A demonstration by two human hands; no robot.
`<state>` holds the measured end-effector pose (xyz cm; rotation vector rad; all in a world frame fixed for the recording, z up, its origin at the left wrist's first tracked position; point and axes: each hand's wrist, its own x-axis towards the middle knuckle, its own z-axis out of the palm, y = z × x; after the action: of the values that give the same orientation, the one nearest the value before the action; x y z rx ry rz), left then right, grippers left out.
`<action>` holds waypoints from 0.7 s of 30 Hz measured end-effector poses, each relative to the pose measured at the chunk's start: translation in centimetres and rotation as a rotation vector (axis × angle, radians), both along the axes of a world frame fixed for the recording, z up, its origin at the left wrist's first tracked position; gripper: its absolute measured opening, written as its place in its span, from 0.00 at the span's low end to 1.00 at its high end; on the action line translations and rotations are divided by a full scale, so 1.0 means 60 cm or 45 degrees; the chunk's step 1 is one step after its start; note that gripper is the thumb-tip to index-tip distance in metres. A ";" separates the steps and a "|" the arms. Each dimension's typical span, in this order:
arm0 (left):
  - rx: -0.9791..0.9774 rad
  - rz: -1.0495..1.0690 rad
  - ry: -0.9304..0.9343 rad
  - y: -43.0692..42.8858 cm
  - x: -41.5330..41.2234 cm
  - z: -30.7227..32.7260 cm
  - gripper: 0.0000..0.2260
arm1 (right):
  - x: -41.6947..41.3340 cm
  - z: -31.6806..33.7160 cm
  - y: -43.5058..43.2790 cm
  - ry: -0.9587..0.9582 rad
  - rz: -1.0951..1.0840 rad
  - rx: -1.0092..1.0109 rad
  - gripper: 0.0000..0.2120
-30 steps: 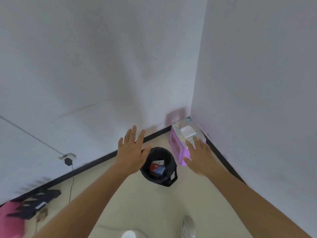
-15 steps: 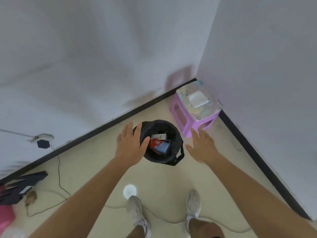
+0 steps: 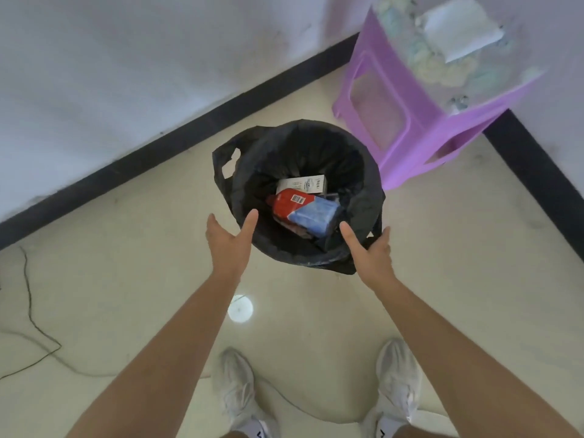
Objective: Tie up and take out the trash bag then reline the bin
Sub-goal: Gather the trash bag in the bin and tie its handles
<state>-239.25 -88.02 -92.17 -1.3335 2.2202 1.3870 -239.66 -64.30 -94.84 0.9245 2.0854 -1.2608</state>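
A small round bin lined with a black trash bag (image 3: 357, 172) stands on the floor near the room's corner. The bag's handle loop (image 3: 226, 159) sticks out at the bin's left. Inside lie a white carton (image 3: 301, 184) and a red and blue packet (image 3: 303, 210). My left hand (image 3: 229, 241) hovers at the bin's near left rim, fingers apart, thumb over the bag's edge. At the near right rim is my right hand (image 3: 368, 251), also spread, with its thumb over the bag's edge and its fingers by the bag's other handle. Neither hand holds anything.
A purple plastic stool (image 3: 407, 115) with a white folded sheet (image 3: 458, 26) on top stands right behind the bin in the corner. White walls with a black skirting (image 3: 158, 153) close off the back and right. A thin cable (image 3: 31, 330) lies on the floor at left. My white shoes (image 3: 237, 390) are below.
The view has tilted down and closer to the bin. Both hands have dropped from in front of the wall to the bin's near rim, either side of the bag.
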 end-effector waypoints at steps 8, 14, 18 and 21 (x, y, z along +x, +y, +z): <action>0.557 0.184 0.536 -0.060 -0.109 -0.150 0.36 | -0.101 -0.101 -0.029 0.529 -0.146 -0.373 0.24; 0.720 0.070 0.811 -0.080 -0.166 -0.164 0.40 | -0.209 -0.093 0.007 0.346 0.147 -0.348 0.17; 0.779 0.053 0.810 -0.107 -0.195 -0.092 0.31 | -0.243 -0.036 0.027 0.042 0.401 -0.244 0.11; 0.491 0.250 0.768 -0.116 -0.218 -0.034 0.19 | -0.257 0.007 0.038 -0.032 0.409 -0.205 0.23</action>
<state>-252.33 -94.97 -94.22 -1.1167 1.9924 2.4031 -255.11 -62.04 -94.40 0.5071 1.9818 -1.2160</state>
